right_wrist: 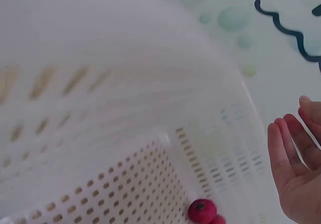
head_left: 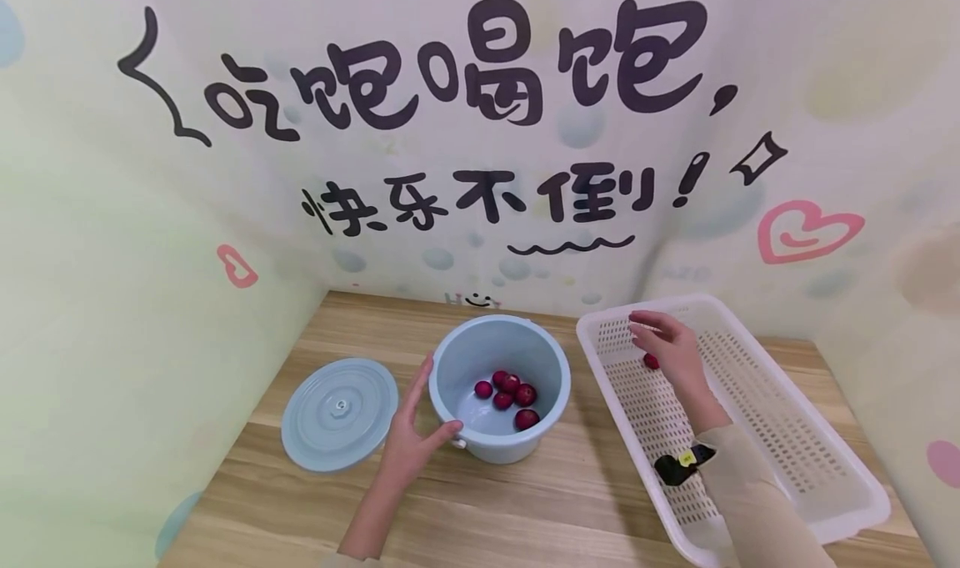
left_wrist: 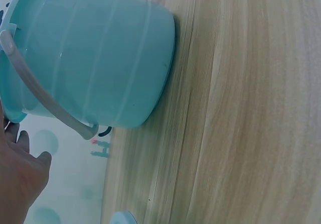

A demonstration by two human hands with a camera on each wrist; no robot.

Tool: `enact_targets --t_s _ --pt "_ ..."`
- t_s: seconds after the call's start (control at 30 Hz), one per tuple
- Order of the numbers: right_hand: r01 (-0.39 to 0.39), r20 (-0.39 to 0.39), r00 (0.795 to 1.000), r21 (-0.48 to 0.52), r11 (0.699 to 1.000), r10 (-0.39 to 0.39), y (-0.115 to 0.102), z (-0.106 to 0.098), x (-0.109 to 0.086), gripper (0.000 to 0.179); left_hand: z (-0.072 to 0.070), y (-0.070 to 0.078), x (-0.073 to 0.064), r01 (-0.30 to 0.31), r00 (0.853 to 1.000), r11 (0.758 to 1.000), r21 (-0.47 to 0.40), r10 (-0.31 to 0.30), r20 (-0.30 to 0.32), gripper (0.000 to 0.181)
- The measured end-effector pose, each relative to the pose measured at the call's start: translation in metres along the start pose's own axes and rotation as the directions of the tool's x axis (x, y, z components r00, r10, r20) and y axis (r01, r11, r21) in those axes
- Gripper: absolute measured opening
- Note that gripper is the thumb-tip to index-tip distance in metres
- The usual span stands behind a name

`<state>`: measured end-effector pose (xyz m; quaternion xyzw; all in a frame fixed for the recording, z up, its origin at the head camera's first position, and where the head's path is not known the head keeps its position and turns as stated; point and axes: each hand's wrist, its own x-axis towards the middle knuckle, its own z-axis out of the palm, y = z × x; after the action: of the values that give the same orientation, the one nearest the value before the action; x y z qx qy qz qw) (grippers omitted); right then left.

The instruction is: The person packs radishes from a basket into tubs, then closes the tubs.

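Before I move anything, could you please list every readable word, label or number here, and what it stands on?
"吃饱喝饱," on the wall, upper line.
"快乐不倒!" on the wall, lower line.
"H" low on the wall, beside a smiley; letters nearby unclear.
Pale lettering left of the large heart: too faint to read.
Yellow label on the wrist strap: too small to read.

The left fingers (head_left: 418, 384) touch a blue bucket (head_left: 501, 451).

Pale-blue bucket (head_left: 501, 449), white basket (head_left: 765, 401)
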<state>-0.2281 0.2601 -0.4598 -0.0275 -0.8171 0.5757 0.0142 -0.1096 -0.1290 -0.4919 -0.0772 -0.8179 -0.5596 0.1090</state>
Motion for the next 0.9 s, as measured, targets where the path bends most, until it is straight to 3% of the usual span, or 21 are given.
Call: enact_targets --t_s 0.2,0.43,0.6,0.7,0.9 --pt "-0.043 -0.093 0.995 -0.011 0.999 0.042 0.024 -0.009 0.004 0.045 0.001 -0.001 0.000 0.004 1.000 1.000 0.009 -0.004 0.011 0.097" --pt "-0.091 -0.130 0.987 -0.011 0.996 0.089 0.048 -0.017 0.009 0.044 0.002 -0.002 -0.001 0.010 1.000 1.000 0.006 -0.010 0.016 0.097" --pt "-0.086 -0.072 0.995 -0.183 0.979 0.074 0.067 -0.019 0.013 0.039 0.003 -0.002 -0.001 0.007 1.000 1.000 0.008 -0.007 0.014 0.097" --pt "-0.026 -0.015 1.000 -0.308 0.951 0.023 0.076 -0.017 0.016 0.035 0.002 -0.002 0.000 0.012 1.000 1.000 0.001 -0.012 0.008 0.097" --pt "0.050 0.010 0.999 -0.425 0.904 -0.050 0.079 -0.014 0.016 0.029 0.000 0.001 -0.001 0.025 1.000 1.000 -0.003 -0.025 -0.006 0.097"
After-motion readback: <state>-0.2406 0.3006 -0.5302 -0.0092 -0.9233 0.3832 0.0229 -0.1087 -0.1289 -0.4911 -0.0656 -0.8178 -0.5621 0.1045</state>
